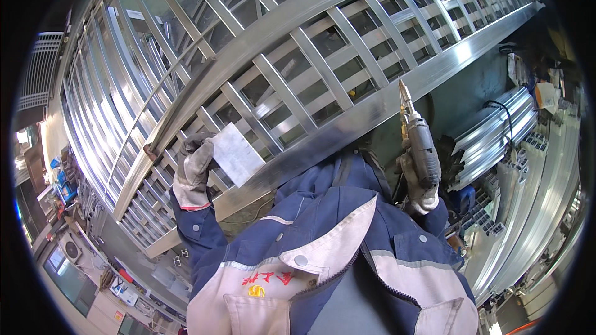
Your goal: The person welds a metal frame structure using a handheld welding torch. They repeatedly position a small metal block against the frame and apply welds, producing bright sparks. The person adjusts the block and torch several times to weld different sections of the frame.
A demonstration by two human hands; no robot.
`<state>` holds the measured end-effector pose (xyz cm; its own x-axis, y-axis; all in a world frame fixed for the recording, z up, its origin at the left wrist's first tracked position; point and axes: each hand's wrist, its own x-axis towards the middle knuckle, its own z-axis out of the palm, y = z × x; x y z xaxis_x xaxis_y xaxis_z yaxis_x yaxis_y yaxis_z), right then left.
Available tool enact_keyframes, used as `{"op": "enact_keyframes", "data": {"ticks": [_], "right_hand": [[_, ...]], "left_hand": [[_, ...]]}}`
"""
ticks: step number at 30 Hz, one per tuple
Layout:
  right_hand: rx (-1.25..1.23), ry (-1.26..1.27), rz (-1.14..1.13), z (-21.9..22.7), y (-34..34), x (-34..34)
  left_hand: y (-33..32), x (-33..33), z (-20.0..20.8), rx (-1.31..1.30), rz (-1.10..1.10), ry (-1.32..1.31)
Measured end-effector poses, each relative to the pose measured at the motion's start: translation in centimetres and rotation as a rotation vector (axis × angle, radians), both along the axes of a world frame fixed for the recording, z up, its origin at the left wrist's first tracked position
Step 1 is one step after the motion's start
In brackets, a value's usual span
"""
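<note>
My left hand (196, 170), in a grey work glove, pinches the left corner of a small pale square plate (238, 154). The plate lies across the slats and near rail of a bright metal lattice frame (298, 84). My gloved right hand (417, 180) is wrapped round a dark grey hand-held power tool (423, 149). Its brass-coloured front ends in a long narrow tip, pointing away from me near the frame's rail (372, 111). I cannot tell whether that tip touches the rail. The fingers under the tool are partly hidden.
Wide panels of metal bars (99, 105) fill the far left. Bundled metal profiles (496, 139) and long stacked lengths (546, 211) lie at right, with a black cable (506, 115) across them. An outdoor air-conditioning unit (77, 248) stands lower left.
</note>
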<state>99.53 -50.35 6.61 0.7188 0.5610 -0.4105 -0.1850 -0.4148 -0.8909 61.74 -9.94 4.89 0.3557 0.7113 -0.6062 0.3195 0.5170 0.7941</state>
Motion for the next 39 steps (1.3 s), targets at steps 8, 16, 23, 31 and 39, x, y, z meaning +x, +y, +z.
{"op": "enact_keyframes", "data": {"ticks": [8,16,23,31,39], "right_hand": [[0.171,0.020,-0.061,0.8,0.3,0.7],[0.035,-0.113,-0.007,1.4,-0.7,3.7],[0.028,-0.019,0.051,1.4,-0.5,8.1],[0.096,-0.001,0.112,-1.0,-2.0,14.7],[0.133,0.086,0.170,-1.2,-2.2,17.8]], "left_hand": [[-1.5,16.1,-1.5,-0.115,-0.444,-0.106],[-2.5,31.9,-4.2,0.223,-0.827,0.017],[-1.5,35.2,-7.6,0.210,-0.781,0.205],[-1.7,35.0,-7.7,0.206,-0.743,0.321],[-4.6,35.6,-2.3,0.202,-0.720,0.385]]}}
